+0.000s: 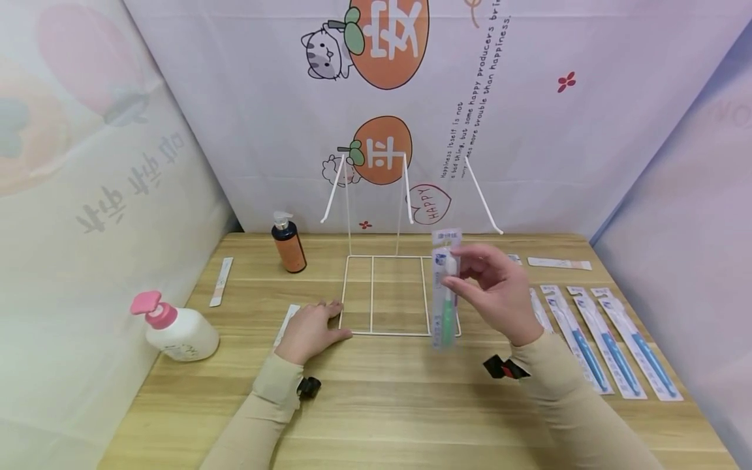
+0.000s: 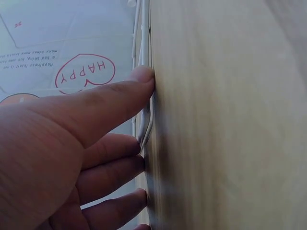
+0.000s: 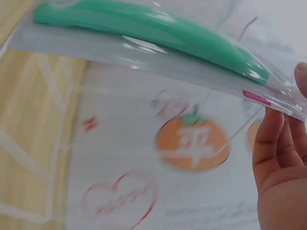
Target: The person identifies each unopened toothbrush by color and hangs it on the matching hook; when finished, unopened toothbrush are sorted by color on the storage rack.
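My right hand (image 1: 496, 287) pinches a toothbrush in a clear blister pack (image 1: 446, 320) near its top. The pack hangs upright in front of the right side of a white wire rack (image 1: 384, 334). Its green handle (image 3: 144, 28) shows large in the right wrist view. My left hand (image 1: 311, 329) rests at the rack's front left corner. In the left wrist view, the left thumb (image 2: 141, 74) touches the white wire, and the fingertips (image 2: 139, 196) meet the wooden tabletop. Three bare hooked arms rise at the back of the rack.
Several packaged toothbrushes with blue handles (image 1: 646, 356) lie at the right. Narrow printed strips (image 1: 221, 281) lie at left and right. A dark pump bottle (image 1: 289, 248) stands back left; a white bottle with a pink pump (image 1: 182, 333) is at the left edge. Printed cloth hangs behind.
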`<state>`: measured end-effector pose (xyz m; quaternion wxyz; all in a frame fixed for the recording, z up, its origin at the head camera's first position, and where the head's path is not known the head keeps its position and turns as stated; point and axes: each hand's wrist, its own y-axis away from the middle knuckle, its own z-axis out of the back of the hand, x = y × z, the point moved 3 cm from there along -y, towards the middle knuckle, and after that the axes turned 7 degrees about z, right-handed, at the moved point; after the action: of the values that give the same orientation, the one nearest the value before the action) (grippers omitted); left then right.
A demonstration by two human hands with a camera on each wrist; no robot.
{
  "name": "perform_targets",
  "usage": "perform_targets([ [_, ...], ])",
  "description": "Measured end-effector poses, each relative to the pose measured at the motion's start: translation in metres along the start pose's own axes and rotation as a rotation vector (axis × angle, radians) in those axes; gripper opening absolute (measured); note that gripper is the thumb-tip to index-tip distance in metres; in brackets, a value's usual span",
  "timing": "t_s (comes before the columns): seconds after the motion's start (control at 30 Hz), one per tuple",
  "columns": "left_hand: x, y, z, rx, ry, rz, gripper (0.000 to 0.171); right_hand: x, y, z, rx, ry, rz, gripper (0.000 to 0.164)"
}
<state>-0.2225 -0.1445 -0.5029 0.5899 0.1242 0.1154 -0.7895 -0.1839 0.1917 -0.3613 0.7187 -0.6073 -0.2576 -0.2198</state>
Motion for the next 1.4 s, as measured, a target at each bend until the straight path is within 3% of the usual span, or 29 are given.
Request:
perform_targets([
  [0.1, 0.0, -0.001, 0.0, 0.004, -0.005, 0.006, 0.068, 0.011, -0.016, -0.017, 0.004, -0.053, 0.099, 0.042],
  [0.23, -0.002, -0.001, 0.0, 0.013, 0.003, 0.017, 0.067, 0.016, -0.031, -0.034, 0.013, -0.032, 0.13, 0.041],
  [0.43, -0.003, -0.002, -0.001, 0.027, 0.006, 0.024, 0.066, -0.001, -0.038, -0.043, -0.017, 0.048, 0.077, 0.049],
  [0.7, -0.001, -0.002, 0.0, 0.028, -0.009, 0.019, 0.066, -0.028, -0.046, -0.048, -0.052, 0.145, -0.028, 0.045],
  [1.07, 0.001, -0.001, -0.002, 0.026, -0.002, 0.027, 0.066, -0.066, -0.081, -0.054, -0.124, 0.284, -0.125, 0.039],
  [1.27, 0.002, -0.001, -0.003, 0.017, -0.005, 0.026, 0.067, -0.082, -0.101, -0.055, -0.122, 0.422, -0.144, 0.04],
  [1.4, 0.001, -0.001, -0.003, 0.015, 0.002, 0.022, 0.067, -0.093, -0.111, -0.056, -0.12, 0.454, -0.156, 0.04],
])
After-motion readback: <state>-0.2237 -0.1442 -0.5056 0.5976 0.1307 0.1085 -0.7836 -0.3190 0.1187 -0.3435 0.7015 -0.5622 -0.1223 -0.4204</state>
